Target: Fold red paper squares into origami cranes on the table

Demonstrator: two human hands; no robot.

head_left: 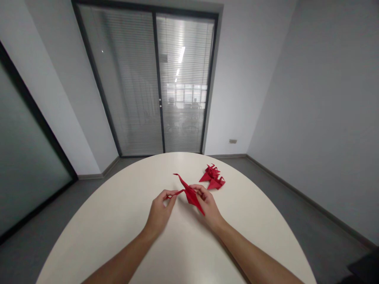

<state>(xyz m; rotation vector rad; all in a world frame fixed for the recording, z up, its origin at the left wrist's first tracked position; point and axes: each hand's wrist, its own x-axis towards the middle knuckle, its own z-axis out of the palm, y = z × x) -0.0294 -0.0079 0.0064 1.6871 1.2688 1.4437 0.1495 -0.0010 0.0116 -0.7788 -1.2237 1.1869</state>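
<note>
Between my hands, above the table, is a red folded-paper crane (192,197). One thin, pointed arm of it rises up and to the left with a bent tip; another thin arm runs left. My left hand (162,207) pinches the end of that left arm between thumb and fingers. Gripping the crane's body and wing from the right is my right hand (207,202), its thumb in front and its fingers partly hidden behind the paper. Several finished-looking red paper cranes (213,175) lie bunched on the table just beyond my right hand.
The round white table (112,236) fills the lower view, its curved edge dropping to a grey floor. Behind stand glass doors (161,98) with blinds. A wall socket (233,141) sits low at the back right, and a dark object (365,266) shows at the lower right.
</note>
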